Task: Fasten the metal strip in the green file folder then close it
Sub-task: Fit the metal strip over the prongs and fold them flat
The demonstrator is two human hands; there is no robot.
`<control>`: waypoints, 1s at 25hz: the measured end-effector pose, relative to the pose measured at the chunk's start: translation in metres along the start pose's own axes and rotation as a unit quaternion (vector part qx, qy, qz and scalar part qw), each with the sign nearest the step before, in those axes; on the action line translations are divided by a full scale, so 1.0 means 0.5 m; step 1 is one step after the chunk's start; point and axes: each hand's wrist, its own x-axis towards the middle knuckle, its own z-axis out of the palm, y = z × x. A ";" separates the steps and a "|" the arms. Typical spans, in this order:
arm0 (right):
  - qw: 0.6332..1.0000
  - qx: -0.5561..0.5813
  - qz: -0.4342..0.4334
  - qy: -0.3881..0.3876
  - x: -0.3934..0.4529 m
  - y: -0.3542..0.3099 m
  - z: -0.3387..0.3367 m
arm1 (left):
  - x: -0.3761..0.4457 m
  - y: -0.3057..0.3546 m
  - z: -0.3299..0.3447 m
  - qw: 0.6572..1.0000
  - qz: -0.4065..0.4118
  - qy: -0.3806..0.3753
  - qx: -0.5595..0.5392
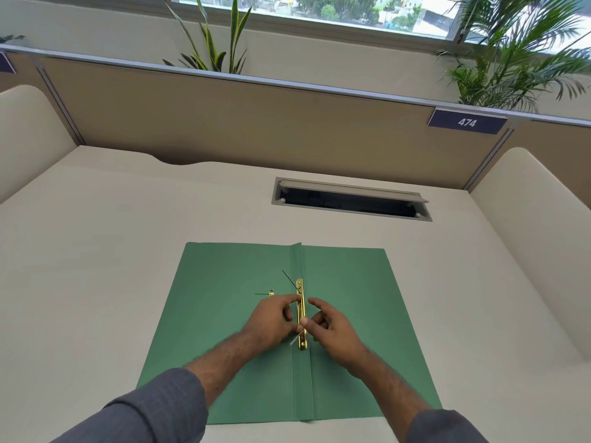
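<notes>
The green file folder (224,314) lies open and flat on the desk in front of me. Along its spine lies the gold metal strip (301,298). A thin prong sticks up near the strip's far end and another near its near end. My left hand (271,321) pinches the strip from the left at its middle, thumb and fingertips on it. My right hand (332,327) is on the right side, thumb pressing on the strip's near half, other fingers spread. A small gold slider piece (271,293) lies loose on the left flap.
The cream desk (112,251) has an open cable slot (351,203) behind the folder. A tan partition with a "474" plate (467,122) closes the far side. Curved side panels stand left and right, with plants behind the partition.
</notes>
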 end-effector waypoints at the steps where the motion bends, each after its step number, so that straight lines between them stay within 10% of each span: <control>1: 1.000 -0.005 0.000 0.005 0.001 -0.002 0.002 | 0.002 -0.003 -0.002 1.000 0.001 -0.001 0.002; 25: 0.991 -0.112 0.051 0.043 -0.073 0.001 0.048 | 0.011 0.020 0.016 0.990 -0.039 -0.043 0.131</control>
